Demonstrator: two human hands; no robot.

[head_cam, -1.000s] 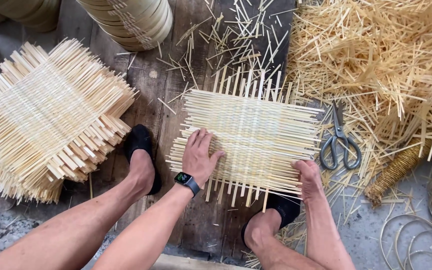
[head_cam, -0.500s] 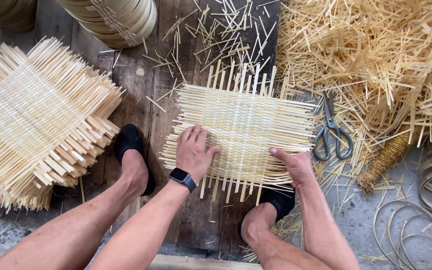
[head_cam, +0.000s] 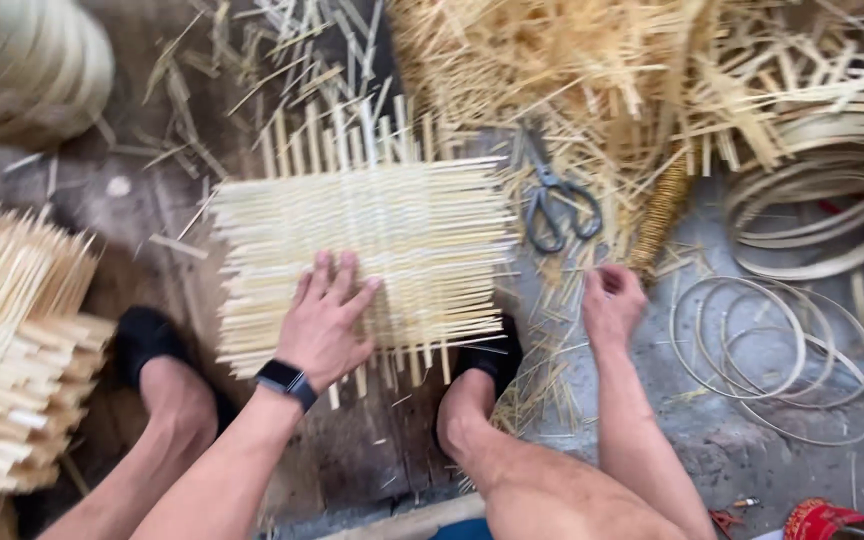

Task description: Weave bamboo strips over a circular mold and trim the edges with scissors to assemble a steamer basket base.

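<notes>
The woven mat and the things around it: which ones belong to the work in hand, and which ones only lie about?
In the work:
- mat, left hand flat on it
- right hand, off the mat, over loose strips

Lying about:
- scissors
- stack of mats
- thin hoops
- strip pile

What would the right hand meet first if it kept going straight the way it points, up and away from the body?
Probably the coiled bundle of bamboo-coloured fibre lying just beyond the right hand, among loose bamboo offcuts. The scissors lie left of that line. Depth is unclear, so this is a judgement.
</notes>
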